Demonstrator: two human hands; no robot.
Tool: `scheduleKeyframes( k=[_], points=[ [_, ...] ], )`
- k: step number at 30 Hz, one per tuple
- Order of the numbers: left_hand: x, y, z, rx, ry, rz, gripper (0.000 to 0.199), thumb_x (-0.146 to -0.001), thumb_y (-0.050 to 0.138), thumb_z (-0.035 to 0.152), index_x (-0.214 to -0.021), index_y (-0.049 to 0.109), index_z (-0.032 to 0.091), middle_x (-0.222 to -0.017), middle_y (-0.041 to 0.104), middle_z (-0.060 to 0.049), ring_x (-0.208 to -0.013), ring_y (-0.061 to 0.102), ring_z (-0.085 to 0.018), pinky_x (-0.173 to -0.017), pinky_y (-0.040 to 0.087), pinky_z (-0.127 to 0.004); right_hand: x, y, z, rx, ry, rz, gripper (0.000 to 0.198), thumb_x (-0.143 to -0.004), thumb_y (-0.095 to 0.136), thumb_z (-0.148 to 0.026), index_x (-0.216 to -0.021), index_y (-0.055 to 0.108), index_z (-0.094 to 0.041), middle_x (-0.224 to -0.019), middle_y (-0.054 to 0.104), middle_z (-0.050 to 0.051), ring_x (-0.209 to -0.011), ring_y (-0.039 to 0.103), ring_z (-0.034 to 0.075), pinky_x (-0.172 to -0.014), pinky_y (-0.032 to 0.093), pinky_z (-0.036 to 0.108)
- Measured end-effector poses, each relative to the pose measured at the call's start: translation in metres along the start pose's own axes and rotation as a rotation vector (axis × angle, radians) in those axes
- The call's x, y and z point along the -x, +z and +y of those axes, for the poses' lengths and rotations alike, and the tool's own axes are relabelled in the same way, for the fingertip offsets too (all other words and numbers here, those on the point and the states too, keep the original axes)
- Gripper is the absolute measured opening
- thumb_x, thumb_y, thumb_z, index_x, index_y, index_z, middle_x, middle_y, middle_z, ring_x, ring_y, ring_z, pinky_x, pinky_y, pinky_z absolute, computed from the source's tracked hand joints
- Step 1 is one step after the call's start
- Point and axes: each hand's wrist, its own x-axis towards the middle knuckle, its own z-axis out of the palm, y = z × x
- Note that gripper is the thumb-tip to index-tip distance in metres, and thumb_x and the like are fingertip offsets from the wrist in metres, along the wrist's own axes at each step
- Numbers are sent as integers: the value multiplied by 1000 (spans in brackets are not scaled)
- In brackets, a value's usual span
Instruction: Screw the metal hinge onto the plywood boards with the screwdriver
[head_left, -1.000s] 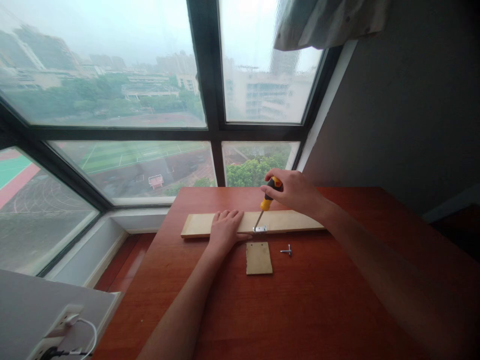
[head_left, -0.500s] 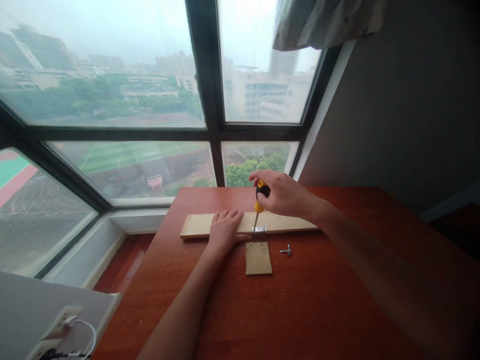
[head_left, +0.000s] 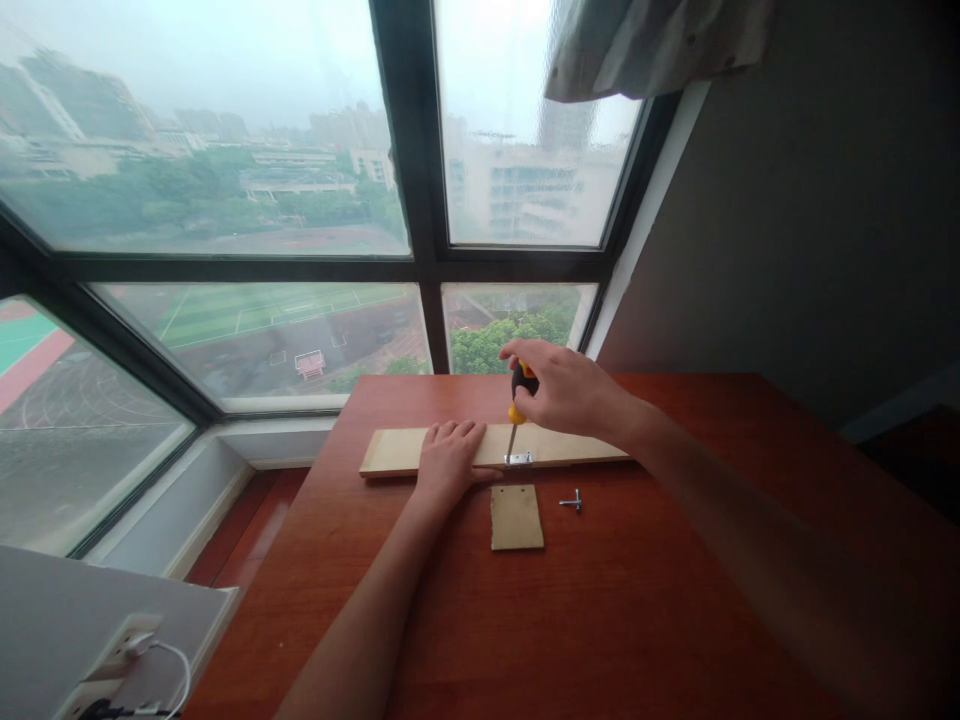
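Note:
A long pale wooden board lies across the table. My left hand holds it down, fingers over its top to the far edge and thumb along the near edge. My right hand is closed around the yellow and black handle of a screwdriver, which stands nearly upright with a slight tilt. Its tip meets a small silver metal bracket at the board's near edge; any screw under the tip is too small to make out. Nearer to me lies a small tan square plate with two holes.
Small silver metal hardware, perhaps screws, lies right of the plate. The reddish-brown table reaches to large windows. A grey wall rises on the right. Plugs with cables sit in wall sockets at lower left.
Almost nothing differs. My right hand and the screwdriver have shifted very slightly; the screwdriver tip stays at the bracket and my left hand stays on the board.

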Motion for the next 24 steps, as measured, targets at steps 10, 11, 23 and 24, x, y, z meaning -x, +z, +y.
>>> scheduleKeyframes(
  k=[10,11,23,24],
  points=[
    [1,1,-1,-4,5,9,62,-75,60,67,-124,55,28,-116,64,-8,-109,53,-28,-94,34,-39,-1,2,-3,7,22,24,30,-87,51,-28,-115,57,-21,-104,68,6,-85,62,20,-70,41,30],
    [1,1,-1,-5,4,6,62,-75,60,66,-124,55,28,-116,64,-8,-109,53,-28,-94,34,-39,-1,1,-3,-5,15,15,34,-84,52,-25,-117,56,-21,-107,67,6,-86,62,20,-70,41,29],
    [1,-2,2,-4,-16,-13,60,-76,63,63,-125,55,29,-119,63,-8,-111,52,-29,-96,33,-40,0,0,-9,77,48,29,21,-89,50,-32,-106,58,-23,-99,68,5,-83,63,20,-65,39,29],
    [1,-2,2,-3,-18,-16,60,-75,64,62,-125,55,30,-119,63,-8,-111,52,-29,-97,33,-40,0,0,-9,67,46,28,24,-87,51,-29,-109,58,-23,-102,68,5,-83,63,20,-66,40,29]
  ],
)
